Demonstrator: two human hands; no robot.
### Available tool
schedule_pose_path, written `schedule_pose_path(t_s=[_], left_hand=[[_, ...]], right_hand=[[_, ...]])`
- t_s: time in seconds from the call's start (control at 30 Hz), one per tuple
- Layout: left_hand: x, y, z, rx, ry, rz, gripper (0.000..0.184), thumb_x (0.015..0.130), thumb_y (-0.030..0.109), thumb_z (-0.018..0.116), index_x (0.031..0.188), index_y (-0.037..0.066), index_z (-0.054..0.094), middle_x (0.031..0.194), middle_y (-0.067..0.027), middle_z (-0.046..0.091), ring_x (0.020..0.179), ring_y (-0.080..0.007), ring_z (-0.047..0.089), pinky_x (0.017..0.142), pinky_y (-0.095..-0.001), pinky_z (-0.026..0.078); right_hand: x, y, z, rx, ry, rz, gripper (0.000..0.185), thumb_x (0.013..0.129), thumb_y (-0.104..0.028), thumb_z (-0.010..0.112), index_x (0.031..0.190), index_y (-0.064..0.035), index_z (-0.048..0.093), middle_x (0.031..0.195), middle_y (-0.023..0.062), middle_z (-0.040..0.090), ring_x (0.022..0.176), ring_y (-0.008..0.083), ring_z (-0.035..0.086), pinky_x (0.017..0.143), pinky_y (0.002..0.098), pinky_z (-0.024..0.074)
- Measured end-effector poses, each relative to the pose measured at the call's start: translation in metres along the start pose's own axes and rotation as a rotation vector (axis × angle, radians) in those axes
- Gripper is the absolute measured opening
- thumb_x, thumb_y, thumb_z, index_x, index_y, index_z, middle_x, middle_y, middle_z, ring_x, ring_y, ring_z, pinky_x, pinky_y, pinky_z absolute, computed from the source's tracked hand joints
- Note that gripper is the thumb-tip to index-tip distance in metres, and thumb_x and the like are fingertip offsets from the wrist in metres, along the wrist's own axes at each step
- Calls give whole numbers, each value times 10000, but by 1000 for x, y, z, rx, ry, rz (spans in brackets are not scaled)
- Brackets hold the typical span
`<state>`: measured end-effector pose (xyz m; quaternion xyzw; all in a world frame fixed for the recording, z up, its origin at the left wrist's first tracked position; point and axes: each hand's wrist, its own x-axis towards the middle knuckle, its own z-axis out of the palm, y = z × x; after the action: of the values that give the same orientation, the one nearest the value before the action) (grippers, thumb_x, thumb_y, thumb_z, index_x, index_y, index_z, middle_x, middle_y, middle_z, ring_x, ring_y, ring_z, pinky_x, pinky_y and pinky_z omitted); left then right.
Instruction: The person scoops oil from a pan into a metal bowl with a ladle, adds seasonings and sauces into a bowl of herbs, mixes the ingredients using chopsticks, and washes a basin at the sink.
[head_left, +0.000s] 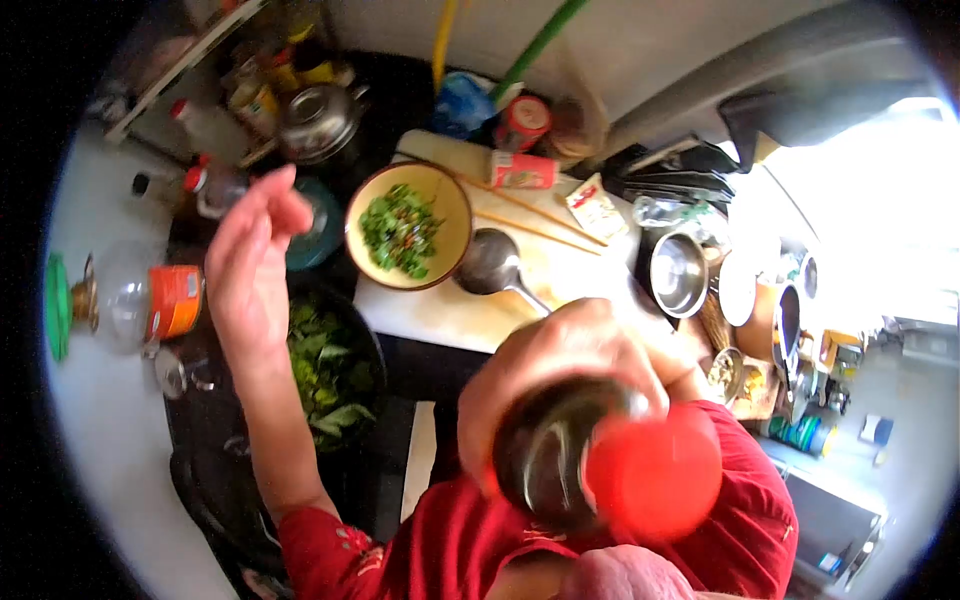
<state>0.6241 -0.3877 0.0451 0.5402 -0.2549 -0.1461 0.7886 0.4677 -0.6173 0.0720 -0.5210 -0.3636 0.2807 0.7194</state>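
Close to the camera, my right hand (555, 350) is wrapped round a dark glass bottle (540, 455). Its red cap (655, 470) faces me, blurred. On the left, my left hand (250, 260) is raised with nothing in it, fingers loosely stretched and slightly bent. Between the hands, a cream bowl with a brown rim (458, 225) holds chopped green herbs (402, 230). A metal ladle (490, 262) lies beside the bowl on the white cutting board (420, 315). Below my left hand, a dark pan (378, 375) contains leafy greens (330, 375).
Chopsticks (540, 228), a seasoning packet (597, 207) and a red-and-white container (525, 170) lie on the board. A lidded pot (318, 122) stands at the back left. A clear jug with an orange label (175, 302) is far left. Metal bowls (680, 275) stand right.
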Motion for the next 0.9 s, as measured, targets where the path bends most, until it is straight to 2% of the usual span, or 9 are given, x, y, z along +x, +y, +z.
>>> schedule_pose_path(t_s=[0.13, 0.27, 0.33, 0.47, 0.57, 0.67, 0.73, 0.77, 0.9], left_hand=[[-15, -2, 0, 46, -9, -106, 353, 868, 155, 477, 1130, -74, 539, 899, -79, 572, 833, -136, 520, 796, -269, 399], [-17, -3, 1, 20, -42, -124, 323, 868, 129, 485, 1117, -67, 547, 885, -77, 571, 821, -131, 519, 783, -261, 405], [-20, -6, 0, 24, -34, -143, 317, 867, 130, 498, 1111, -66, 551, 878, -76, 571, 811, -132, 517, 773, -261, 410], [-25, -10, -1, 23, -24, -166, 317, 863, 137, 509, 1106, -60, 556, 857, -79, 568, 779, -137, 513, 739, -256, 409], [-28, -12, -6, 32, -24, -157, 315, 855, 124, 496, 1098, -67, 556, 837, -84, 564, 779, -150, 517, 736, -267, 415], [-32, -14, -3, 2, -11, -147, 316, 854, 116, 485, 1096, -76, 552, 827, -87, 561, 776, -155, 516, 740, -273, 415], [-37, -10, 7, -15, 80, -166, 310, 842, 89, 474, 1086, -82, 558, 819, -93, 559, 762, -160, 507, 734, -282, 410], [-38, -8, 9, -37, 104, -197, 305, 839, 89, 477, 1078, -81, 564, 813, -93, 560, 759, -159, 508, 731, -281, 408], [-40, -13, 7, -64, 98, -209, 291, 826, 80, 493, 1053, -76, 584, 787, -93, 572, 743, -155, 516, 722, -273, 406]], right_hand=[[21, -2, 9, 219, -183, -197, 990, 408, -462, 841, 1165, 41, 447, 1006, 175, 556, 911, 282, 568, 788, 349, 450], [38, -4, 14, 390, -316, -351, 878, 433, -385, 849, 1108, 37, 480, 879, 156, 586, 802, 274, 591, 693, 329, 479], [40, -6, 13, 439, -373, -372, 822, 445, -347, 853, 1080, 35, 496, 815, 147, 601, 748, 270, 603, 646, 319, 493], [40, -5, 8, 608, -476, -322, 714, 430, -239, 846, 1003, 26, 514, 810, 108, 603, 646, 224, 601, 546, 286, 477], [34, 0, -5, 523, -461, -247, 810, 404, -311, 840, 1039, 55, 496, 883, 121, 589, 735, 213, 589, 629, 290, 465], [23, 35, -22, 188, -282, -196, 1100, 369, -525, 833, 1157, 124, 424, 1106, 192, 544, 959, 222, 549, 857, 335, 433], [23, 77, -26, 362, -245, -449, 1103, 360, -511, 830, 1156, 134, 420, 1095, 176, 552, 945, 197, 554, 835, 330, 447], [18, 91, -28, 431, -240, -497, 1104, 358, -509, 830, 1157, 132, 420, 1095, 175, 552, 947, 199, 553, 837, 330, 446], [31, 75, -23, 453, -320, -367, 1106, 348, -502, 832, 1160, 127, 421, 1097, 175, 551, 957, 204, 550, 842, 330, 443]])
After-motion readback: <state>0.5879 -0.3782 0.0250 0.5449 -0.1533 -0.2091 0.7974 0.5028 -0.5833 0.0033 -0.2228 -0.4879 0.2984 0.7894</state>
